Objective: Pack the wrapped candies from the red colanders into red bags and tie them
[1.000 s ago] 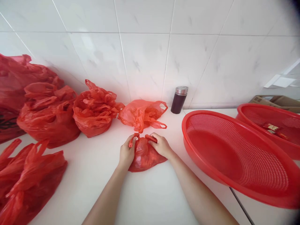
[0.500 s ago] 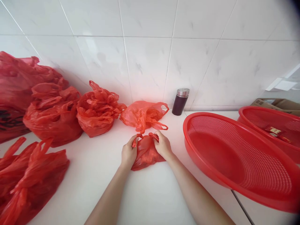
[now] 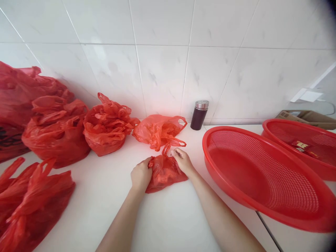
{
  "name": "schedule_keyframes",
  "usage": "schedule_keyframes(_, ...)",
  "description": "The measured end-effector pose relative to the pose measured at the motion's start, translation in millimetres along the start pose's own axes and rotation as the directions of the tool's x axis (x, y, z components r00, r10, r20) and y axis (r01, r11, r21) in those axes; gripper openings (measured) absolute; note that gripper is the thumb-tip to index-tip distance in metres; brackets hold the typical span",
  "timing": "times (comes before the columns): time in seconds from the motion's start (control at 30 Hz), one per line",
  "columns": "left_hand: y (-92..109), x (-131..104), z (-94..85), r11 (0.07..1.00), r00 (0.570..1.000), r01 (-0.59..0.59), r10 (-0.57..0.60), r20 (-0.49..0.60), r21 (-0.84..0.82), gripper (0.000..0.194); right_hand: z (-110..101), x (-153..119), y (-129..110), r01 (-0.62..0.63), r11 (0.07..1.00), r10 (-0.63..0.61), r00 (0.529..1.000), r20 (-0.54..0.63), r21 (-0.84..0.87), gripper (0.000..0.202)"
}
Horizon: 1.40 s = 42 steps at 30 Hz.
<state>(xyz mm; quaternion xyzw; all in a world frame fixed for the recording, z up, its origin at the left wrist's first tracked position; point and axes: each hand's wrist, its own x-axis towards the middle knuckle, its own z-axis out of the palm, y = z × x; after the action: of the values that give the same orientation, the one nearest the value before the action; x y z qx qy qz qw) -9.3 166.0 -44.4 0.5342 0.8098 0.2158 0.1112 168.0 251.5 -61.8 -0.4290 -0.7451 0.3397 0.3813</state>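
Note:
A small red plastic bag (image 3: 166, 173) with something lumpy inside lies on the white table between my hands. My left hand (image 3: 141, 174) is closed on the bag's upper left edge, its fingertips partly hidden. At the upper right side of the bag, my right hand (image 3: 182, 160) has its fingers bent together, gripping the plastic near the top. One loop of the bag stands up between the hands. Just behind lies a looser red bag (image 3: 160, 128) with its handles spread toward the right.
Several full red bags (image 3: 56, 131) crowd the left side. A dark flask (image 3: 199, 115) stands by the tiled wall. To the right are a large red basket (image 3: 236, 171), a second red basket (image 3: 320, 168) holding a small packet, and a cardboard box (image 3: 312, 117).
The small bag's right handle has left my right fingers and now stands up in the middle. My left hand has moved slightly down and left. The view has shifted a little.

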Motion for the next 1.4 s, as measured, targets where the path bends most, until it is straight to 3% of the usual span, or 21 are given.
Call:
schedule_keyframes(0.17,-4.7,0.7,0.8,0.993,1.0,-0.021,0.019,-0.022,-0.12,0.044,4.2,0.6,1.8,-0.025,0.999,0.027,0.999,-0.041,0.039,0.023)
schedule_keyframes(0.33,-2.6,-3.2,0.7,0.912,0.993,-0.115,0.109,-0.038,-0.395,0.036,7.4,-4.0,-4.4,-0.025,1.0,0.025,1.0,-0.018,0.013,0.023)
schedule_keyframes(0.5,5.9,-8.1,-1.0,0.75,0.974,-0.176,0.226,-0.004,-0.637,0.048,0.9,-5.9,-10.8,-0.026,1.0,0.026,0.999,0.022,-0.004,0.029)
schedule_keyframes(0.6,7.3,-9.1,-1.6,0.617,0.979,-0.096,0.199,0.036,-0.781,0.053,-3.5,-6.9,-13.9,-0.056,0.998,0.053,0.996,0.078,0.036,0.037)
schedule_keyframes(0.7,7.3,-9.4,-0.9,0.418,0.984,0.032,0.148,0.103,-0.908,0.055,-8.3,-8.1,-17.0,-0.081,0.977,0.043,0.981,0.189,0.197,0.04)
schedule_keyframes(0.83,10.8,-10.8,-0.7,0.225,0.978,0.122,0.142,0.156,-0.967,0.052,-12.1,-9.2,-18.5,-0.208,0.814,0.029,0.948,0.318,0.543,0.049)
schedule_keyframes(0.97,14.3,-14.2,-7.0,0.033,0.941,0.293,0.166,0.294,-0.956,0.046,-9.0,-7.3,-14.1,-0.264,0.57,0.08,0.96,0.267,0.778,0.049)
schedule_keyframes(1.03,11.9,-15.4,-11.2,-0.017,0.868,0.43,0.284,0.408,-0.903,0.038,-7.0,-5.3,-11.0,-0.259,0.455,0.134,0.966,0.222,0.852,0.043)
schedule_keyframes(1.1,6.7,-15.4,-14.4,-0.011,0.753,0.548,0.443,0.487,-0.837,0.031,-6.4,-3.1,-8.5,-0.254,0.321,0.188,0.961,0.201,0.913,0.036)
schedule_keyframes(1.17,0.9,-14.2,-16.3,0.014,0.65,0.606,0.568,0.505,-0.795,0.032,-7.4,-1.4,-7.1,-0.244,0.22,0.219,0.956,0.196,0.945,0.03)
schedule_keyframes(1.23,-3.1,-12.5,-17.5,0.015,0.604,0.614,0.635,0.482,-0.789,0.036,-8.6,-0.3,-7.3,-0.237,0.183,0.225,0.955,0.194,0.954,0.027)
schedule_keyframes(1.3,-4.4,-11.2,-18.7,-0.021,0.616,0.596,0.653,0.44,-0.803,0.039,-7.9,0.4,-8.5,-0.248,0.184,0.234,0.951,0.202,0.951,0.027)
schedule_keyframes(1.4,-3.3,-10.8,-20.2,-0.102,0.684,0.54,0.631,0.365,-0.836,0.043,-2.3,1.9,-9.3,-0.257,0.199,0.294,0.936,0.193,0.946,0.029)
